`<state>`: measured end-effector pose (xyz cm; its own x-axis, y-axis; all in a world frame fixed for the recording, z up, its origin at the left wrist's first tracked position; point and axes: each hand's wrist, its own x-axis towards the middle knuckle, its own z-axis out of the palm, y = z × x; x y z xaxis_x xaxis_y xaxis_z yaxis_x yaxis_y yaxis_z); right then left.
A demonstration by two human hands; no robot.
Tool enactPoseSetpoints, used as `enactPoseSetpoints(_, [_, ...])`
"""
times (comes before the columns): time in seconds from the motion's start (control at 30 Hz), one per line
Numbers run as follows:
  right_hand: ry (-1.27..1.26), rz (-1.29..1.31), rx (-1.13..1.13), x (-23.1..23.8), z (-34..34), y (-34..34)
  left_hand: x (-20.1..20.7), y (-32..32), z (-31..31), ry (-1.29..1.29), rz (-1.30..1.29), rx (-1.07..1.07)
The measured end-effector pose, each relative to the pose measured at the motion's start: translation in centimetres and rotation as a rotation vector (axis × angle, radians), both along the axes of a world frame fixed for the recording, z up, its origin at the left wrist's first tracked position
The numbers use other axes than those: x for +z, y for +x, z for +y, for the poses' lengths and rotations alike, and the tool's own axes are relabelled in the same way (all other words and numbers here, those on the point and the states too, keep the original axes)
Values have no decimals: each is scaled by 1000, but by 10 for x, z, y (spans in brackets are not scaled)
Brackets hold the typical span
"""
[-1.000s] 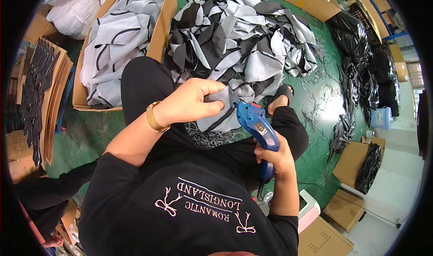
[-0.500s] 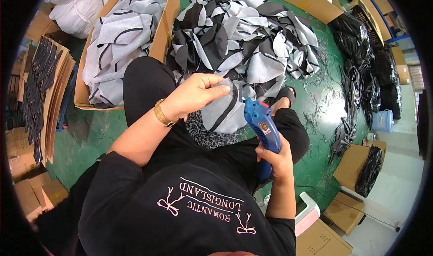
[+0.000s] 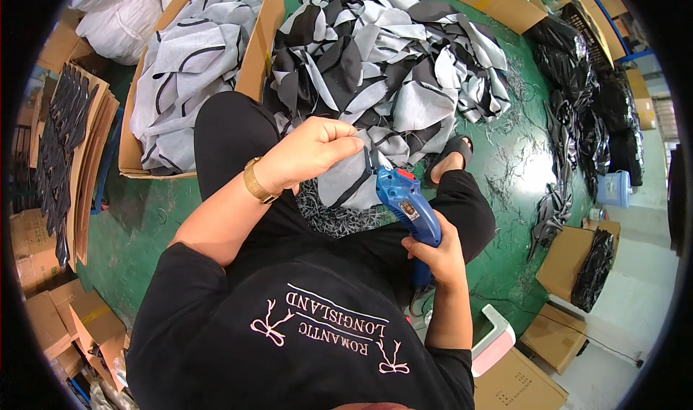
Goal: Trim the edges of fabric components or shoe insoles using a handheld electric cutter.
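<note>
Thumb and fingers of my left hand [image 3: 317, 150] pinch the upper edge of a grey fabric piece [image 3: 339, 175] that has a black curved band. The cloth hangs down over loose trimmings between my legs. My right hand [image 3: 439, 251] is wrapped round the grip of blue electric scissors [image 3: 406, 201] with a red button on top. The tool's cutting head touches or nearly touches the right edge of the cloth, close beside the black band; the exact contact is too small to tell.
A large heap of grey and black fabric pieces [image 3: 390, 56] lies ahead on the green floor. At left stands a cardboard box [image 3: 267, 38] full of similar pieces. Thread trimmings [image 3: 332, 219] lie between my legs. Black plastic bags [image 3: 577, 78] and a blue bucket [image 3: 613, 190] stand at right.
The electric scissors have moved left and slightly down, closer to my left hand, and tilted more to the left. My left hand keeps its pinch on the cloth.
</note>
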<state>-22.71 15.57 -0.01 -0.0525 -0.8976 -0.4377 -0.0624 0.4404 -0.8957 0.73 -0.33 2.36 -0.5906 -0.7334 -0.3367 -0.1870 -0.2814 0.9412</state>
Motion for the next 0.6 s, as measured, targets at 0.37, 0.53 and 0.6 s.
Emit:
enactPoseSetpoints(0.37, [-112, -331, -142, -6, -26, -12, -4, -3, -7, 101, -50, -1])
enactPoseSetpoints(0.53, [-208, -542, -251, -9, -43, -36, -28, 3, -14, 55, 13, 43])
enactPoseSetpoints(0.6, [-216, -605, -306, -15, -43, -40, -34, 13, -20, 48, 33, 133])
